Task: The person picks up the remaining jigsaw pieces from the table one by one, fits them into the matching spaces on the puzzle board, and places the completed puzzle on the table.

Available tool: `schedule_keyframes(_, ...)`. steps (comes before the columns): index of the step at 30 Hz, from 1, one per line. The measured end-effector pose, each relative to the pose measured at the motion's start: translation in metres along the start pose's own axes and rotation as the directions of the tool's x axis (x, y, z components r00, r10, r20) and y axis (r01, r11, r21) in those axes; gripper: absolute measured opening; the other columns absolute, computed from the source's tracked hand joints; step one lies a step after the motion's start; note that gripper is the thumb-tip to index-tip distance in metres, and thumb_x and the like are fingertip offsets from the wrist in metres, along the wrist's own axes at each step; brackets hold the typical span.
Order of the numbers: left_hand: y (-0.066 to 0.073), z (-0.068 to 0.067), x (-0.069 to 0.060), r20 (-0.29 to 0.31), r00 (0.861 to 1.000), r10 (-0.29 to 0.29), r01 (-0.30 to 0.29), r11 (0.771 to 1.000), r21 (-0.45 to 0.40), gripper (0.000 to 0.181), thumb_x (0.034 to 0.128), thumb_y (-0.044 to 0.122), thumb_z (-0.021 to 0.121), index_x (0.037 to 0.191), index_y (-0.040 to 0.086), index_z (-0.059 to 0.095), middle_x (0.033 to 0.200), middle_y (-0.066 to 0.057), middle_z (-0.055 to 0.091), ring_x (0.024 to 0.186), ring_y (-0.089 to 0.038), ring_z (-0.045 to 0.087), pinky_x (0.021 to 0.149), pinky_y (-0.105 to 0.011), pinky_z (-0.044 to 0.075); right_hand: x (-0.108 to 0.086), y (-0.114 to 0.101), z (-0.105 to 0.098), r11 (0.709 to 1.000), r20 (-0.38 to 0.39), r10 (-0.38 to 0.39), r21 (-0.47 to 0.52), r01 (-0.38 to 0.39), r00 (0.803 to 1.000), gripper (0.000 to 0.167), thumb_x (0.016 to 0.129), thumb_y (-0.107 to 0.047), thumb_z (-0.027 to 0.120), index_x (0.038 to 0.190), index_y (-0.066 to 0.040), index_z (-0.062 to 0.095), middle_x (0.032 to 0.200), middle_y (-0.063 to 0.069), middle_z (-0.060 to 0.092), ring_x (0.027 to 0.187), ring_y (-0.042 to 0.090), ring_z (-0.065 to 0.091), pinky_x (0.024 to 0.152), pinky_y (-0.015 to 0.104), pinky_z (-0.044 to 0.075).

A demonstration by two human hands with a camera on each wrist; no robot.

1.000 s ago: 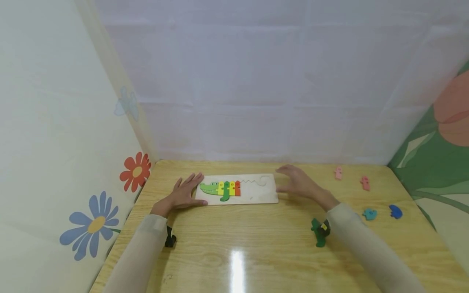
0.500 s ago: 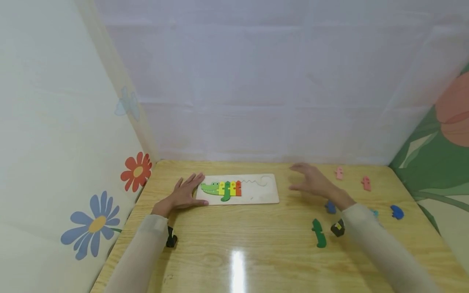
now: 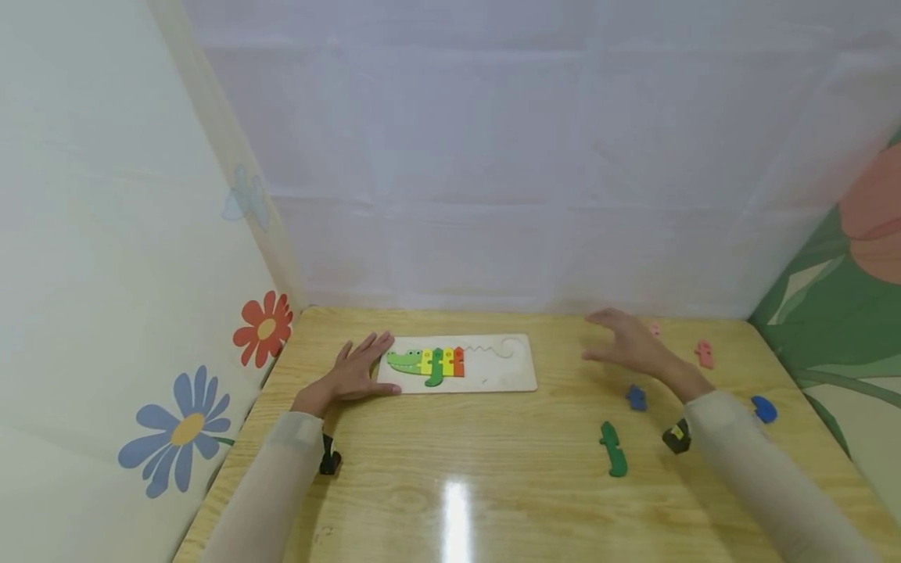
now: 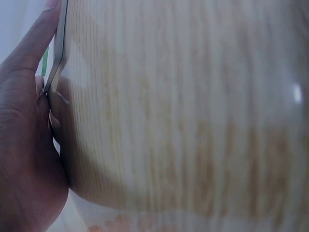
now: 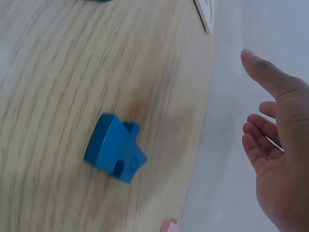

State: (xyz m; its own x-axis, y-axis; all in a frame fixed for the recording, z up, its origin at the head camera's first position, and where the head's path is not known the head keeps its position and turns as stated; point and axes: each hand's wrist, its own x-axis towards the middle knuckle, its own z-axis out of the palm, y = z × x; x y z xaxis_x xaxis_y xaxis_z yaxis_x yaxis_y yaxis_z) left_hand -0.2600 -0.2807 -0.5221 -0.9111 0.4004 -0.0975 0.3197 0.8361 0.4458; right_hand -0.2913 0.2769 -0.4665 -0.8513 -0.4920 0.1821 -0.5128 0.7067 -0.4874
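Observation:
A white puzzle board (image 3: 503, 375) lies on the table, its left part filled by a crocodile: a green head (image 3: 404, 361), then yellow, green and orange body pieces (image 3: 459, 362). My left hand (image 3: 349, 374) rests at the board's left end, fingers spread at the far corner and thumb along the near edge. To the right of the board my right hand (image 3: 629, 344) hovers over the table, thumb and fingers apart, holding nothing. A blue puzzle piece (image 3: 637, 397) lies just nearer than that hand; the right wrist view shows the same blue piece (image 5: 116, 147) with its notch.
Nearer on the table lies a dark green piece (image 3: 613, 450). Farther right are a pink piece (image 3: 705, 354) and a dark blue piece (image 3: 763, 409). Another pink piece (image 3: 655, 330) is partly behind the right hand. A white cloth wall (image 3: 450, 195) closes off the back.
My right hand has moved rightward, away from the board's right end. The blue piece has come into sight, while the turquoise one is now hidden by my sleeve. The left hand stays put.

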Motion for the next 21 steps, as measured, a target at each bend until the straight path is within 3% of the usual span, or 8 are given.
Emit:
schedule_keyframes(8, 0.002, -0.001, -0.002, -0.020, 1.000, 0.024, -0.024, 1.000, -0.015, 0.118, 0.0838, 0.068, 0.078, 0.167, 0.002, 0.027, 0.174, -0.021, 0.022, 0.161, -0.047, 0.013, 0.122, -0.075, 0.002, -0.012, 0.011, -0.009, 0.998, 0.002, 0.065, -0.019, -0.064, 0.998, 0.072, 0.088, -0.024, 0.088, 0.143, 0.011, 0.058, 0.146, 0.035, 0.055, 0.134, 0.054, 0.052, 0.113, 0.068, 0.041)
schedule_keyframes(21, -0.002, 0.002, 0.000, -0.016, 1.000, 0.019, -0.019, 1.000, -0.019, 0.120, 0.0832, 0.070, 0.077, 0.168, 0.003, 0.025, 0.175, -0.019, 0.019, 0.162, -0.046, 0.010, 0.123, -0.074, -0.001, -0.024, 0.033, -0.029, 0.998, -0.026, 0.060, -0.007, -0.060, 0.998, 0.072, 0.086, -0.026, 0.090, 0.140, 0.012, 0.060, 0.141, 0.036, 0.058, 0.124, 0.055, 0.058, 0.104, 0.069, 0.048)
